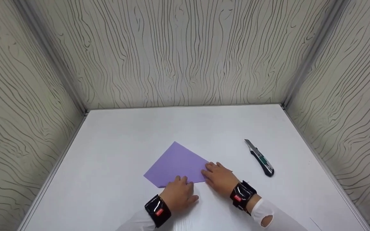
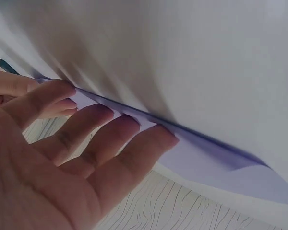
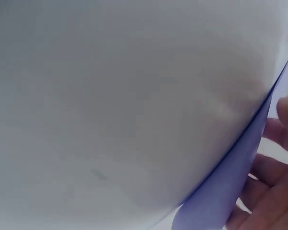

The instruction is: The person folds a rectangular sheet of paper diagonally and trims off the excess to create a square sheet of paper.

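Observation:
A folded sheet of purple paper [image 1: 175,163] lies on the white table, one pointed corner toward the back wall. My left hand [image 1: 178,194] presses its fingertips along the near folded edge. In the left wrist view those fingers [image 2: 149,146] line up along the crease, and a small flap of the paper [image 2: 206,160] lifts slightly beyond them. My right hand [image 1: 220,179] lies over the paper's right end and covers that corner. The right wrist view shows fingers [image 3: 266,170] on the paper [image 3: 218,187], which bows up a little from the table.
To the right of the right hand lies a utility knife [image 1: 262,160] with a black and green handle, its blade out and pointing toward the back. Wood-grain patterned panels [image 1: 185,57] enclose the white table [image 1: 117,134] at the back and both sides.

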Demonstrator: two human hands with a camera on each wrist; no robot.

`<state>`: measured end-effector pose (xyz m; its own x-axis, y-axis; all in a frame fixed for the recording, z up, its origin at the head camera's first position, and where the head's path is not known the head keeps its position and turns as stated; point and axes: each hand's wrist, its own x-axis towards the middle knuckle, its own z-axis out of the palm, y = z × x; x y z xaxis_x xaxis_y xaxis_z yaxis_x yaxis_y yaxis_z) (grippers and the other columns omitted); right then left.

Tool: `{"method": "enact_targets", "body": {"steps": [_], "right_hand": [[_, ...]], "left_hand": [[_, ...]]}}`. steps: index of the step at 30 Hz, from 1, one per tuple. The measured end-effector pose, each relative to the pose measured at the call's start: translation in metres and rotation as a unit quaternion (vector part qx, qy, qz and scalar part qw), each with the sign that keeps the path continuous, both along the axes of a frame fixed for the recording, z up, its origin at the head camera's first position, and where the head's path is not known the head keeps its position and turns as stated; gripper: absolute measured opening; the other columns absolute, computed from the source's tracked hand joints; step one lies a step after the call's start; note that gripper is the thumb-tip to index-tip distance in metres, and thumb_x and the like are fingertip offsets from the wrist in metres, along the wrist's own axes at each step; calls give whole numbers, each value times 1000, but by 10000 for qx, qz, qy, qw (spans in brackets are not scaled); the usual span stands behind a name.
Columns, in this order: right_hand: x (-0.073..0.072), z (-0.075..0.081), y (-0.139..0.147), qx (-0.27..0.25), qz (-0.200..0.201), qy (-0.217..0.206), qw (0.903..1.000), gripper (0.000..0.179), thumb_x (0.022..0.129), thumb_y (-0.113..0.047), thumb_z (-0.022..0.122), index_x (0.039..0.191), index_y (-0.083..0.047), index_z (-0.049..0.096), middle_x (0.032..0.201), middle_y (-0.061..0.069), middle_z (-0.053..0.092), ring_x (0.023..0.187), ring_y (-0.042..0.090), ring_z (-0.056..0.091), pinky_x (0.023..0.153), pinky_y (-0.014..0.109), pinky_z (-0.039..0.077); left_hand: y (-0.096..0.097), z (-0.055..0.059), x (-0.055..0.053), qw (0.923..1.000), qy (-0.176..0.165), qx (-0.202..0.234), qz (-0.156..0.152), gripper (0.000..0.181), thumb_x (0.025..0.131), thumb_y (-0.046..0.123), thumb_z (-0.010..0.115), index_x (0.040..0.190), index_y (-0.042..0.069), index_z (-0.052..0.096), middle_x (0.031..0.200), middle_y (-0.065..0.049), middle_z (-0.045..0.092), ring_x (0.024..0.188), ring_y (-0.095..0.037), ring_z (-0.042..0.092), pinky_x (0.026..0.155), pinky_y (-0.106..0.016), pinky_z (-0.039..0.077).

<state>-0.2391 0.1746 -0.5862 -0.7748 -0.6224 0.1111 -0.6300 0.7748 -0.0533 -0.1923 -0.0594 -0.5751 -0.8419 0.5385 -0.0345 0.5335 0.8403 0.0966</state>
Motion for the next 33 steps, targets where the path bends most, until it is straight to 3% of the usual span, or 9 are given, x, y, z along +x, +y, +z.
{"method": "enact_targets", "body": {"steps": [5, 10, 16, 20, 25, 33], "right_hand": [[11, 3, 5, 219, 118, -86, 9997, 41, 109, -31, 62, 144, -12, 70, 151, 17, 66, 141, 39, 62, 119, 57, 49], [21, 8, 9, 196, 37, -36, 9998, 38, 108, -33, 64, 140, -15, 73, 137, 18, 71, 129, 41, 66, 113, 57, 53], [27, 7, 11, 231, -12, 407, 9989, 31, 106, -33, 69, 128, -15, 80, 109, 11, 71, 105, 31, 68, 97, 52, 59], [28, 2, 12, 304, 23, 521, 9982, 32, 106, -35, 69, 128, -15, 80, 106, 9, 71, 98, 28, 66, 89, 50, 59], [24, 0, 18, -67, 100, 351, 9993, 30, 105, -33, 70, 128, -17, 81, 101, 8, 67, 87, 22, 59, 72, 39, 57], [21, 1, 21, -326, 83, 9, 9994, 30, 106, -34, 69, 129, -21, 82, 99, 6, 63, 83, 17, 53, 65, 31, 47]], "left_hand": [[0, 0, -1, 10000, -63, -37, 37, 61, 103, 62, 64, 133, 9, 74, 121, -11, 69, 108, -29, 64, 85, -48, 63], [1, 2, -1, 9999, -99, -91, 76, 64, 102, 64, 64, 135, 10, 73, 123, -11, 69, 110, -30, 65, 87, -49, 64], [1, 0, -2, 10000, 16, -83, 50, 62, 102, 64, 65, 132, 10, 74, 117, -10, 69, 104, -28, 63, 80, -46, 63], [0, -4, -2, 9997, 226, -38, -16, 62, 101, 64, 65, 130, 10, 75, 112, -9, 68, 100, -27, 62, 74, -43, 61], [1, -1, -2, 9999, 143, -22, -1, 61, 103, 63, 63, 132, 11, 75, 112, -9, 69, 101, -27, 64, 77, -43, 61], [0, 0, 2, 9973, 662, -203, 239, 52, 105, 61, 59, 107, 12, 77, 99, -8, 66, 93, -26, 63, 70, -45, 60]]}}
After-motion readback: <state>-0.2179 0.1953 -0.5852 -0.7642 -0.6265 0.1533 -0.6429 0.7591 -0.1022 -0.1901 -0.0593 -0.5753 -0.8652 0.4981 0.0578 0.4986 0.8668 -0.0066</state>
